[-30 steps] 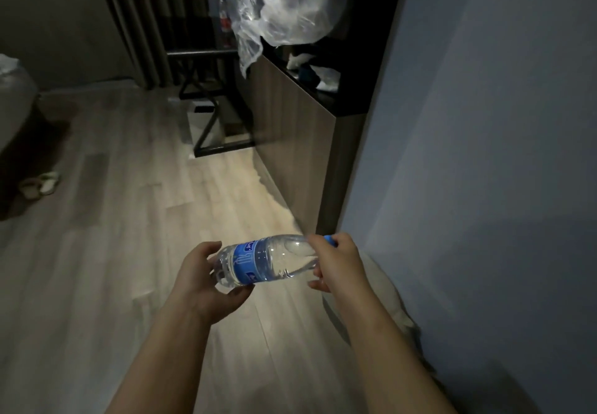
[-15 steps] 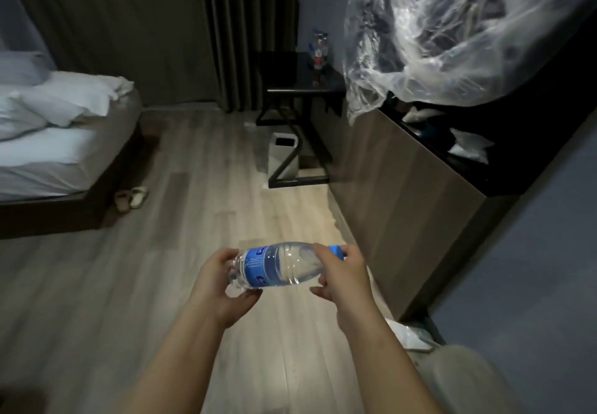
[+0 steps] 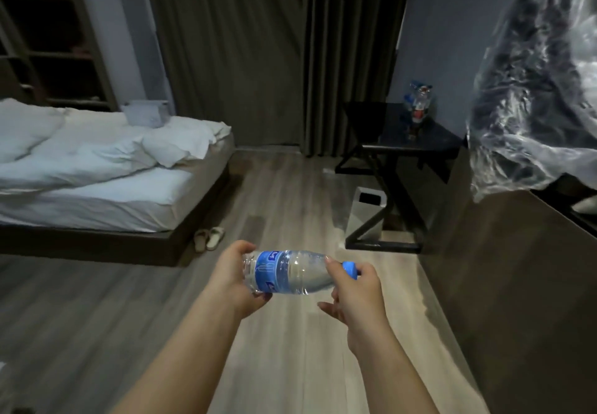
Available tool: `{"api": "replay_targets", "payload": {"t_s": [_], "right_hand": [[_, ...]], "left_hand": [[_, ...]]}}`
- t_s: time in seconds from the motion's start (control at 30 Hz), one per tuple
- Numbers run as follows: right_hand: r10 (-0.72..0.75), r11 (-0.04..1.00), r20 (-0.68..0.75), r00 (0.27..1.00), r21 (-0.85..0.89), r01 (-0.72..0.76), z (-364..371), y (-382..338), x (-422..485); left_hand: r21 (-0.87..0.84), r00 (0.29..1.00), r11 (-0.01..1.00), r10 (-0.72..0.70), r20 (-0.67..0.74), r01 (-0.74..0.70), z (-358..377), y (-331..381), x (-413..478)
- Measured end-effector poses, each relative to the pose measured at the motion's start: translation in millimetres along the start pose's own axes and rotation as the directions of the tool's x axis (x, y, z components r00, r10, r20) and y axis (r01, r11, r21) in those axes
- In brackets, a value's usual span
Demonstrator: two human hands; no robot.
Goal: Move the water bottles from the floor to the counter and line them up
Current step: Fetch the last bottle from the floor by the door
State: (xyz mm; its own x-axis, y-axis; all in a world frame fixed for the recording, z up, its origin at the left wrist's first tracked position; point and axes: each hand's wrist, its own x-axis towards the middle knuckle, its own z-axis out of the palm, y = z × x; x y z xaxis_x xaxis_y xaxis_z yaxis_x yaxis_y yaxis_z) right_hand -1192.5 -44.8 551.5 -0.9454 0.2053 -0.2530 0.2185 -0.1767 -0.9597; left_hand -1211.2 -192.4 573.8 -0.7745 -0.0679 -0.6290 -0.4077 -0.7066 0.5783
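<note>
A clear water bottle (image 3: 292,272) with a blue label and blue cap lies sideways in the air in front of me, cap to the right. My left hand (image 3: 231,279) cups its base end. My right hand (image 3: 353,289) grips its neck just below the cap. Far off at the right, a few bottles (image 3: 419,105) stand upright on a dark table (image 3: 407,142) against the wall. A long wooden counter (image 3: 504,271) runs along the right side.
A bed (image 3: 97,184) with white bedding fills the left, slippers (image 3: 209,237) at its foot. A pale bin (image 3: 368,216) stands under the dark table. Crumpled clear plastic (image 3: 533,90) hangs over the counter's top. Wood floor stretches ahead; curtains close the far wall.
My view has swung left and up from the wall corner to the room, showing the bed and far table. Both hands kept hold of the sideways bottle throughout.
</note>
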Motion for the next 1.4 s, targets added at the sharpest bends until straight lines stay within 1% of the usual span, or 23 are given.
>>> {"api": "replay_targets", "payload": {"t_s": [0.07, 0.13, 0.23, 0.33, 0.5, 0.6, 0.73, 0.87, 0.93, 1.0, 1.07, 1.2, 1.27, 1.33, 1.4], "right_hand": [[-0.029, 0.999, 0.014, 0.999, 0.015, 0.029, 25.5, -18.9, 44.7], [-0.055, 0.998, 0.057, 0.997, 0.0, 0.055, 53.5, -35.4, 83.1], [-0.09, 0.995, 0.12, 0.989, -0.022, 0.093, 94.4, -52.8, 131.3], [-0.104, 0.992, 0.164, 0.981, -0.051, 0.114, 133.8, -58.5, 170.9], [-0.157, 0.978, 0.258, 0.953, -0.093, 0.186, 196.9, -58.4, 242.3], [-0.188, 0.97, 0.257, 0.948, -0.101, 0.22, 237.9, -56.7, 292.3], [-0.18, 0.98, 0.212, 0.961, -0.051, 0.194, 305.4, -63.2, 361.8], [-0.173, 0.983, 0.201, 0.964, -0.016, 0.18, 364.2, -74.1, 421.3], [-0.1, 0.995, 0.214, 0.972, 0.021, 0.097, 377.4, -75.2, 447.6], [-0.003, 0.997, 0.264, 0.964, 0.078, -0.018, 381.3, -76.2, 473.5], [0.041, 0.989, 0.287, 0.957, 0.122, -0.079, 382.9, -78.5, 501.7], [0.03, 0.988, 0.229, 0.973, 0.14, -0.063, 384.2, -85.4, 568.3], [0.013, 0.989, 0.18, 0.984, 0.141, -0.039, 380.2, -94.6, 608.2], [-0.015, 0.989, 0.11, 0.994, 0.147, -0.001, 373.0, -105.7, 652.2], [-0.074, 0.991, 0.048, 0.996, 0.113, 0.068, 363.4, -120.0, 697.2]], "left_hand": [[-0.015, 0.999, 0.999, -0.037, -0.001, 0.037, 15.3, 28.0, 33.6], [-0.017, 0.998, 0.998, -0.059, -0.003, 0.059, 25.2, 56.5, 63.6], [-0.057, 0.999, 0.998, -0.035, 0.009, 0.036, 34.3, 99.2, 102.3], [-0.079, 1.0, 0.997, -0.018, -0.004, 0.017, 34.2, 136.4, 139.9], [-0.112, 0.999, 0.993, -0.046, -0.017, 0.044, 28.8, 200.9, 220.3], [-0.122, 0.997, 0.99, -0.072, -0.003, 0.071, 30.6, 246.1, 275.1], [-0.112, 0.993, 0.987, -0.117, 0.001, 0.117, 35.4, 311.2, 342.8], [-0.013, 0.99, 0.991, -0.131, 0.051, 0.131, 48.5, 361.1, 406.5], [0.031, 0.989, 0.99, -0.14, 0.043, 0.139, 59.6, 377.0, 436.3], [0.092, 0.985, 0.982, -0.171, 0.041, 0.166, 74.5, 386.8, 462.0], [0.166, 0.975, 0.964, -0.218, 0.048, 0.207, 90.6, 393.4, 489.0], [0.254, 0.957, 0.93, -0.285, 0.047, 0.264, 130.7, 399.8, 548.7], [0.287, 0.948, 0.917, -0.309, 0.076, 0.276, 160.2, 402.9, 581.7], [0.334, 0.938, 0.9, -0.331, 0.101, 0.282, 194.7, 402.7, 620.0], [0.412, 0.933, 0.868, -0.346, 0.1, 0.278, 234.5, 401.7, 654.4]]}}
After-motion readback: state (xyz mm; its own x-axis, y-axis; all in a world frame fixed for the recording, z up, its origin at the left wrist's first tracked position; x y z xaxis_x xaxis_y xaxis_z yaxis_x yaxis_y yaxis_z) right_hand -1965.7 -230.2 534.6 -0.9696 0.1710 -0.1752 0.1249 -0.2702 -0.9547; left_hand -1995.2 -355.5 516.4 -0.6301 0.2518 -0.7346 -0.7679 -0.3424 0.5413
